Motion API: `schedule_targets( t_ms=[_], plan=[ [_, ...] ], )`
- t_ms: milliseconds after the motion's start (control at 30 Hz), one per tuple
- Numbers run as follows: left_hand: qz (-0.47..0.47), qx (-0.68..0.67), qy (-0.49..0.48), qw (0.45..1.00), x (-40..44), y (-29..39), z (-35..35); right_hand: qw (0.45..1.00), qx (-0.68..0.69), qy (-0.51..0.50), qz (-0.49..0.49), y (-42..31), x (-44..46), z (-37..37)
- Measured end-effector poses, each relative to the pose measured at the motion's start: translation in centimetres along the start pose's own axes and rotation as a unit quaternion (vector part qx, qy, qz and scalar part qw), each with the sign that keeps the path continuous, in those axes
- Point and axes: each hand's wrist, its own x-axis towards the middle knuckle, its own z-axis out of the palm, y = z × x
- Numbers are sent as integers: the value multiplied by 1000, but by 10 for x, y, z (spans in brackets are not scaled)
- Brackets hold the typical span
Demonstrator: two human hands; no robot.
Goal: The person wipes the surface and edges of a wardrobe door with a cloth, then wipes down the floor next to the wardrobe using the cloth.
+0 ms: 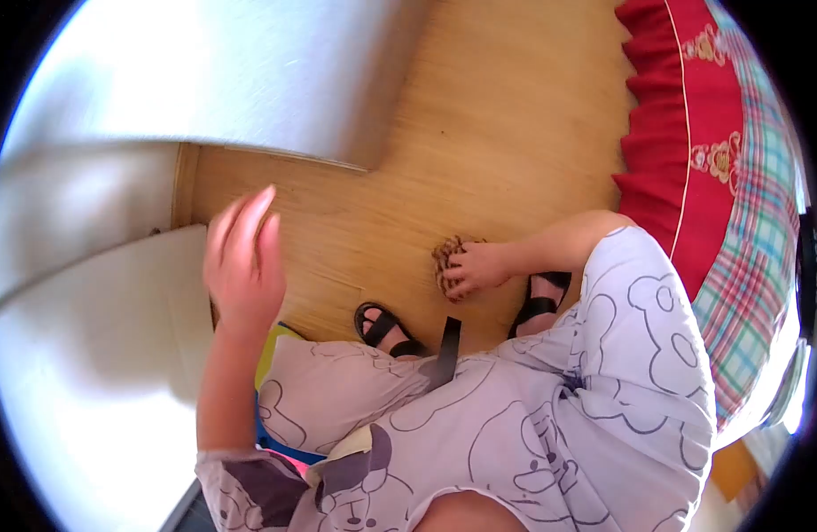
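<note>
My left hand [242, 262] is raised at the left, its fingers stretched out and slightly blurred. Nothing shows in it. White panels lie behind and beside it. In the middle, low over the floor, my right hand [479, 268] has its fingers closed round a small brown thing with dark spots [443, 268]. Most of that thing is covered by the fingers, so its kind is unclear. Black sandals [379, 324] are on my feet just below the right hand. A dark strap [445, 350] hangs over my pale printed clothes.
A large white panel [222, 71] with a blurred edge stands at the upper left, and another white surface [98, 328] is below it. To the right is a bed with a red ruffled skirt [656, 177] and plaid cover [745, 239]. The floor [506, 115] is wood-coloured.
</note>
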Motion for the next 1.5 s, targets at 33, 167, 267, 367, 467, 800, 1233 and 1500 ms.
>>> schedule_targets(
  t_ms=[33, 167, 267, 367, 467, 800, 1233, 1500],
  plan=[
    [26, 22, 14, 999, 2, 14, -12, 996, -32, 55, -65, 5, -4, 25],
    [94, 114, 145, 978, 3, 37, -43, 983, -76, 101, -136, 33, -9, 26],
    [171, 303, 240, 906, 33, 38, -71, 993, -50, 48, 95, 62, 4, -1],
    [279, 234, 369, 855, 77, 24, -94, 945, 82, 261, 179, 121, -19, -55],
    [236, 377, 387, 808, 135, 59, -79, 929, 30, 301, 215, 219, -45, -80],
    [178, 465, 248, 831, 181, 58, -69, 905, 61, 182, 380, 224, -20, -70],
    [156, 519, 255, 801, 181, 71, -69, 877, 19, 267, 399, 256, -28, -73],
    [179, 534, 322, 761, 169, 59, -97, 836, 71, 283, 465, 281, -8, -95]
  ],
)
